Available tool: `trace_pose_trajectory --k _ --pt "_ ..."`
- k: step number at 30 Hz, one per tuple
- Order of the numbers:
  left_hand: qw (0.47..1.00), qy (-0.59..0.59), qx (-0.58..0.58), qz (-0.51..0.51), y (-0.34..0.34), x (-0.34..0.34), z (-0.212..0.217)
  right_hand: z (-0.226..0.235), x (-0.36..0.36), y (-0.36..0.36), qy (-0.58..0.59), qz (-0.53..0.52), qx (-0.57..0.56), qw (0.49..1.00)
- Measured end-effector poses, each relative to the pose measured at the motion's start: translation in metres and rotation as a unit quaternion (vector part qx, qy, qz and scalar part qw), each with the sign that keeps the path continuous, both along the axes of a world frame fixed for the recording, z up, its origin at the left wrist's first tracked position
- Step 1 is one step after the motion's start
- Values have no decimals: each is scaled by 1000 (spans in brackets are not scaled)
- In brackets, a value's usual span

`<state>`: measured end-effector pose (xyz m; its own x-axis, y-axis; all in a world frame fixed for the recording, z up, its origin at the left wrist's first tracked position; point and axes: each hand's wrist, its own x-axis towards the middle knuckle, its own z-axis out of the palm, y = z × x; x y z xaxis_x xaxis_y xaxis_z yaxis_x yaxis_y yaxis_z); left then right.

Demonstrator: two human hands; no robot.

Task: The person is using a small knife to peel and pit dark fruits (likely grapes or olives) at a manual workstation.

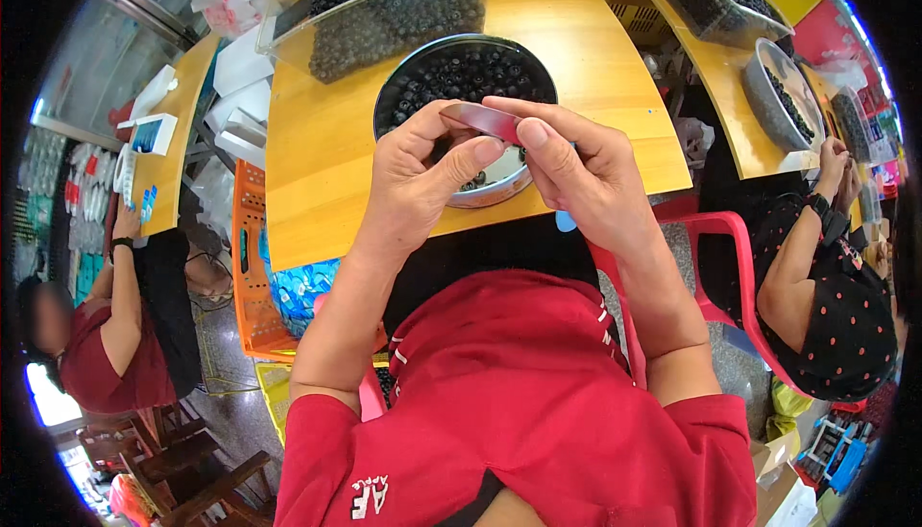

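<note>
While both hands pinch a small dark-red strip [483, 121] just above the metal bowl [480, 191] of dark beads, left hand [415, 181] and right hand [576, 176] close together, the bowl rests on the yellow surface [317, 143].

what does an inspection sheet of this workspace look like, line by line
surface: yellow wooden table, bare at its near edge
job's things: small flat red piece held over a metal bowl of dark round beads
clutter: clear plastic tub of the same dark beads behind the bowl; orange crate below the table's left side
hands: left hand and right hand both pinch the red piece by the fingertips
cables: nothing seen
surroundings: a person in red seated on the left, a person in a dotted black top on the right at another table
</note>
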<state>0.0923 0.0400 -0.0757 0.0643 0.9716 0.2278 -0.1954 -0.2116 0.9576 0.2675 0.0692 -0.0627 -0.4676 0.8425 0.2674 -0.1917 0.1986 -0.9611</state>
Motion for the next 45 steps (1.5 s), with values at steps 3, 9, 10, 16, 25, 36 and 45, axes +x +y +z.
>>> trace_pose_trajectory --k 3,9,10,16,25,36,45 --pt "1000 -5 4 -4 2 -3 -4 -1 2 2 -14 5 -6 1000" --pt "1000 13 19 -17 0 -5 -4 0 5 2 -10 9 -47 999" --pt "1000 13 19 -18 0 -5 -3 0 5 2 1 14 -49 999" --pt "999 40 24 -10 2 -7 -4 8 8 0 -2 43 -56 997" --pt "1000 20 -2 -22 -1 0 -3 -3 7 3 -18 8 -11 1000" --pt "987 -3 -143 -76 39 -41 17 -4 25 20 70 -33 -95 992" --pt "705 674 49 -216 60 -24 4 -10 28 21 53 -36 -118 991"
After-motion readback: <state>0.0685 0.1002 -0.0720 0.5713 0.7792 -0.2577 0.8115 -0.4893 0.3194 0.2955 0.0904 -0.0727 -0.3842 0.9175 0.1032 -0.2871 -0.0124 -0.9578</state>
